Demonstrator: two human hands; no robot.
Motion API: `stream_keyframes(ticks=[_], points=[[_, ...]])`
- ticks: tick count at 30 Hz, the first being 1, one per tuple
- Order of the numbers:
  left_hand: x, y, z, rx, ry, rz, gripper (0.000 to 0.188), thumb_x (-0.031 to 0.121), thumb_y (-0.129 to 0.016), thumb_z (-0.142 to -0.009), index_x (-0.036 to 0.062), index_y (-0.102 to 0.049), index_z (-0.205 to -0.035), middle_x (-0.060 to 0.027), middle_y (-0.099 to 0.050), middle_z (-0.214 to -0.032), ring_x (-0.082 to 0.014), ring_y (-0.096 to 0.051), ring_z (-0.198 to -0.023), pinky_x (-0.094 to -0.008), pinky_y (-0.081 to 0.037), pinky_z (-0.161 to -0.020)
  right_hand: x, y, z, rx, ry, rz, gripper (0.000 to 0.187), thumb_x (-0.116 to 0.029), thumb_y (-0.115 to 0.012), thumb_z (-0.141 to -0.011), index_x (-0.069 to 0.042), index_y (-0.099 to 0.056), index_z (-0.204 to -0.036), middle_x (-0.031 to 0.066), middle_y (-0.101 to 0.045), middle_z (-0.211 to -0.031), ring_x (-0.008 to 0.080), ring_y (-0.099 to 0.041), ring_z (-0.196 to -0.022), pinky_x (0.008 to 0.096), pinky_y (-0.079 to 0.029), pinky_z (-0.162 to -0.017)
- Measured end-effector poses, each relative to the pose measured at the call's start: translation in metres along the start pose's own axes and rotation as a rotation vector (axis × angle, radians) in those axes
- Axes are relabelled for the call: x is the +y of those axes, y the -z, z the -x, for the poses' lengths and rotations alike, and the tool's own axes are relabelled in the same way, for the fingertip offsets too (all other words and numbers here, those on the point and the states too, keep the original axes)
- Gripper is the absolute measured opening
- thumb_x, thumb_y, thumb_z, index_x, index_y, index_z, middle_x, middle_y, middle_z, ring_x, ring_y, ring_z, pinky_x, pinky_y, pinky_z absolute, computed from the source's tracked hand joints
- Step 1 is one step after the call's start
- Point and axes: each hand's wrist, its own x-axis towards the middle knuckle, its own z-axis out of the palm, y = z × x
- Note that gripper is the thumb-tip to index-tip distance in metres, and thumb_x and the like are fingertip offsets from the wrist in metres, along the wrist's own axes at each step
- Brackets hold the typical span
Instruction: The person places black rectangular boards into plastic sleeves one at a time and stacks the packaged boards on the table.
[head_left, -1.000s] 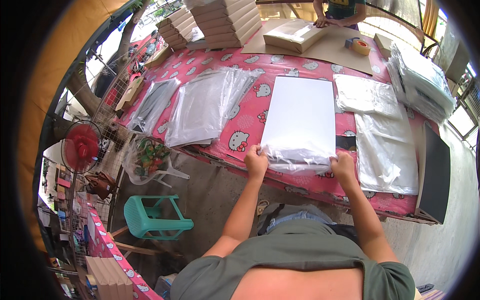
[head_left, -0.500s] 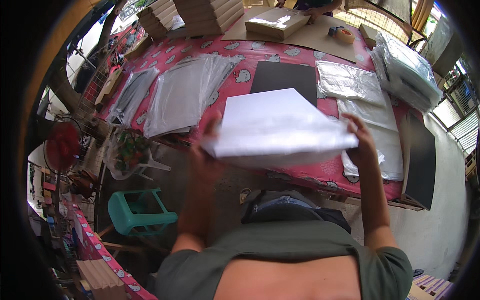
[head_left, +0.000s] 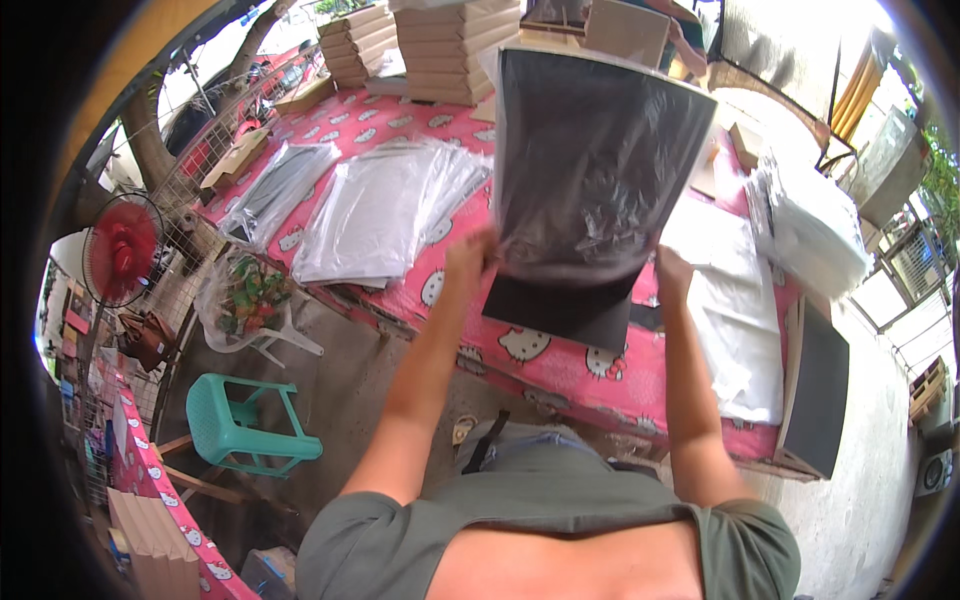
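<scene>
The pink-covered counter (head_left: 645, 375) spreads across the scene. Over its middle, a black panel in clear plastic (head_left: 595, 160) is held tilted up; I cannot tell whether its near edge touches the bare black sheet (head_left: 560, 310) just below it. Clear sleeves (head_left: 365, 215) lie to the left, whitish plastic sheets (head_left: 735, 350) to the right. The left hand (head_left: 472, 252) and right hand (head_left: 674, 270) have their fingers curled closed on the panel's near corners.

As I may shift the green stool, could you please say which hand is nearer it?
Left. The left hand is higher and right of the green stool, at the left edge of the wrapped dark panel; the right hand is farther right, at its right edge.
</scene>
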Motion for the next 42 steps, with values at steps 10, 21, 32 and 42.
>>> stream_keyframes(ticks=[10,21,32,42], points=[[-0.033,0.042,0.025,0.381,-0.767,-0.923,0.034,0.023,-0.068,-0.066,-0.0005,-0.057,-0.089,-0.0107,-0.059,-0.068,-0.0237,-0.056,-0.065,-0.0345,-0.043,-0.06,-0.045,-0.011,0.051,-0.245,-0.182,-0.48,0.009,-0.005,-0.055,-0.076,0.003,-0.058,-0.077,0.0049,-0.057,-0.071,0.0093,-0.052,-0.068,0.0229,-0.042,-0.059],[-0.017,0.028,0.047,-0.064,-0.27,-0.691,0.032,0.014,-0.067,-0.072,-0.0012,-0.054,-0.097,-0.0107,-0.063,-0.083,-0.0171,-0.06,-0.075,-0.0291,-0.045,-0.067,0.03,-0.042,0.083,-0.172,-0.195,-0.079,0.021,-0.016,-0.057,-0.08,0.0,-0.058,-0.094,0.0113,-0.06,-0.08,0.018,-0.056,-0.077,0.0293,-0.042,-0.069],[0.024,0.017,0.073,0.09,-0.126,0.675,0.063,0.038,-0.067,-0.072,0.0021,-0.038,-0.116,-0.0113,-0.045,-0.114,-0.0239,-0.047,-0.102,-0.0449,-0.045,-0.075,-0.096,-0.068,0.083,-0.294,-0.126,-0.162,0.017,-0.015,-0.049,-0.084,0.002,-0.053,-0.084,0.0152,-0.053,-0.068,0.0243,-0.051,-0.065,0.0336,-0.04,-0.061],[0.067,0.022,0.026,0.964,-0.248,0.226,0.069,0.014,-0.066,-0.066,-0.0049,-0.027,-0.12,-0.0228,-0.043,-0.113,-0.0297,-0.051,-0.097,-0.0399,-0.041,-0.086,-0.172,-0.062,0.101,-0.746,-0.098,-0.301,0.042,-0.014,-0.06,-0.079,-0.005,-0.042,-0.115,0.0107,-0.061,-0.066,0.0101,-0.053,-0.054,0.0282,-0.043,-0.052]])
